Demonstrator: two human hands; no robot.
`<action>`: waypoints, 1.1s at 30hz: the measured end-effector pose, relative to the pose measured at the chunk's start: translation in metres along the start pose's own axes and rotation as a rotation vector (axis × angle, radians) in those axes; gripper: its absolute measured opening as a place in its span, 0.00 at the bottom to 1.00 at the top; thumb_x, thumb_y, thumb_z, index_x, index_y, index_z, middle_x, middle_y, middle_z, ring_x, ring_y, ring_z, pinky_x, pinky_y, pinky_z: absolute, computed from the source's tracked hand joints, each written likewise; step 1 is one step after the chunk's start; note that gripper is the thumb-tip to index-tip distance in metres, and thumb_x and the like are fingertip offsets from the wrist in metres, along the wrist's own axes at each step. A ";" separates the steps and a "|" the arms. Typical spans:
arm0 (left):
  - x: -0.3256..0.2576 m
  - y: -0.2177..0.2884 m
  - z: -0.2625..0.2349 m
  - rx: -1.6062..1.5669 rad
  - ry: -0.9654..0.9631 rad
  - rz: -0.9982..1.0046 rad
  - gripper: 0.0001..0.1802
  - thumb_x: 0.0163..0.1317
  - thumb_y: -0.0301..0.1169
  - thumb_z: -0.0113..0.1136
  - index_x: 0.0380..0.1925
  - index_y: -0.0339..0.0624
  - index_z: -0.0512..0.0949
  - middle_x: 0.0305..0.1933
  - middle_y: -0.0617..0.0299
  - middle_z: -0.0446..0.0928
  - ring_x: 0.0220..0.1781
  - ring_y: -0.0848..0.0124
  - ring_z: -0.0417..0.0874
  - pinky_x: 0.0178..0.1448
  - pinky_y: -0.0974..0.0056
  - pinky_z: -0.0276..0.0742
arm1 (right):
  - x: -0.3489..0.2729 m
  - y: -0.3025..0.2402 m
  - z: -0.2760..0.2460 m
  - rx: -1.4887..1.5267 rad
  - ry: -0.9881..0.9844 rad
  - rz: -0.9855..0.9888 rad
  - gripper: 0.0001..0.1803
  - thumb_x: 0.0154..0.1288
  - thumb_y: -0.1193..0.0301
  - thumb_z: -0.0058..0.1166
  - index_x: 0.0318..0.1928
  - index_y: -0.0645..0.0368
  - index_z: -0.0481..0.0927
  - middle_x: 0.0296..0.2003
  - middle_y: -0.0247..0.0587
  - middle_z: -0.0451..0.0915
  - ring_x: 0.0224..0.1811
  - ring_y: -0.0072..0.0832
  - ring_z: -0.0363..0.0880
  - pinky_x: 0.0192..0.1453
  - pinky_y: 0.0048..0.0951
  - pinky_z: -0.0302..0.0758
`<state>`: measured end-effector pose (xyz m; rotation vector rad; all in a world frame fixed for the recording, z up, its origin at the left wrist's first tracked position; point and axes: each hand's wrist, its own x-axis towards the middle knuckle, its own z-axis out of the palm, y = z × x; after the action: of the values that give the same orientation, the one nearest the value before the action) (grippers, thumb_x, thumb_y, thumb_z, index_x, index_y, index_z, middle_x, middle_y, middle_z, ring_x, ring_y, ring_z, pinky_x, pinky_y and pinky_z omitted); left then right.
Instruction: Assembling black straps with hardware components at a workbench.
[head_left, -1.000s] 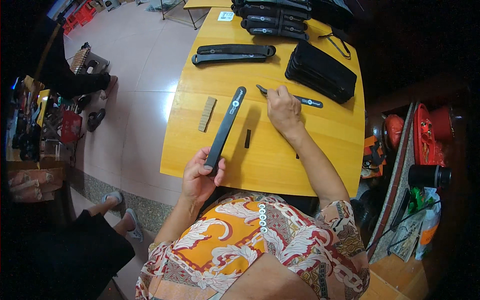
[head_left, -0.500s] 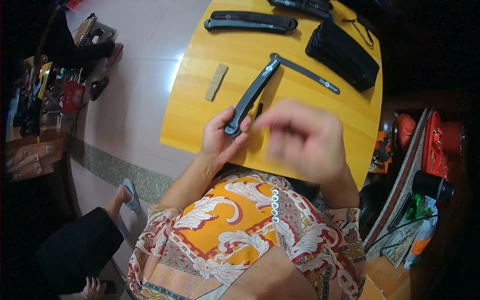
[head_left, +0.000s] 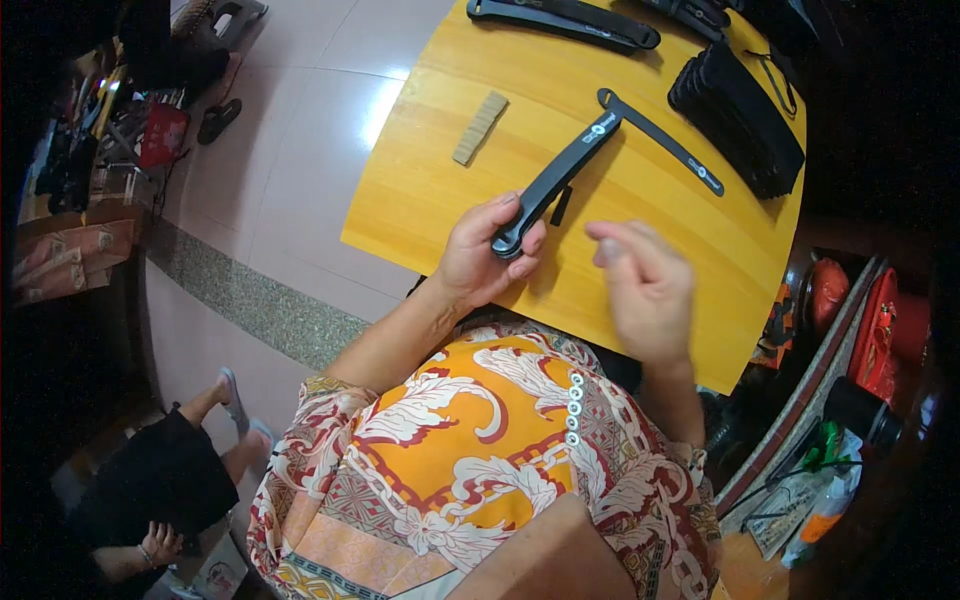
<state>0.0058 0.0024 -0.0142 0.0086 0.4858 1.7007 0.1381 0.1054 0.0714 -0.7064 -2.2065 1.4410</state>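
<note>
Left hand (head_left: pixel 478 262) grips black bar (head_left: pixel 556 180); right hand (head_left: pixel 645 290) hovers open.

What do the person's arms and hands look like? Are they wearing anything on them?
Both hands, the left hand and the right hand, are bare: no gloves, and no rings or watch that I can make out, though the right one is blurred. The forearms are bare too. The patterned top is orange, white and dark red with swirly leaf shapes and a row of small white buttons.
</note>
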 end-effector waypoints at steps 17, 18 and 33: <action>0.000 -0.002 0.005 0.170 0.119 0.104 0.14 0.66 0.39 0.43 0.28 0.42 0.68 0.18 0.62 0.69 0.10 0.76 0.61 0.14 0.74 0.56 | -0.005 0.024 0.046 -0.229 0.071 -0.249 0.07 0.51 0.85 0.53 0.32 0.64 0.77 0.28 0.42 0.77 0.28 0.34 0.74 0.32 0.28 0.71; 0.000 -0.002 0.007 0.172 0.126 0.104 0.13 0.65 0.39 0.43 0.28 0.42 0.68 0.18 0.62 0.69 0.10 0.77 0.61 0.14 0.74 0.56 | -0.005 0.024 0.046 -0.261 0.070 -0.266 0.08 0.50 0.85 0.53 0.32 0.64 0.77 0.28 0.42 0.77 0.30 0.34 0.75 0.33 0.29 0.71; 0.004 -0.007 0.008 0.281 0.156 0.137 0.13 0.64 0.39 0.45 0.27 0.42 0.68 0.19 0.63 0.69 0.12 0.78 0.62 0.16 0.74 0.57 | -0.008 0.033 0.046 -0.209 0.075 -0.217 0.08 0.51 0.85 0.53 0.33 0.65 0.77 0.29 0.43 0.76 0.32 0.34 0.75 0.36 0.28 0.72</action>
<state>0.0140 0.0094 -0.0099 0.1157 0.8549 1.7617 0.1235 0.0788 0.0232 -0.5563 -2.3155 1.0738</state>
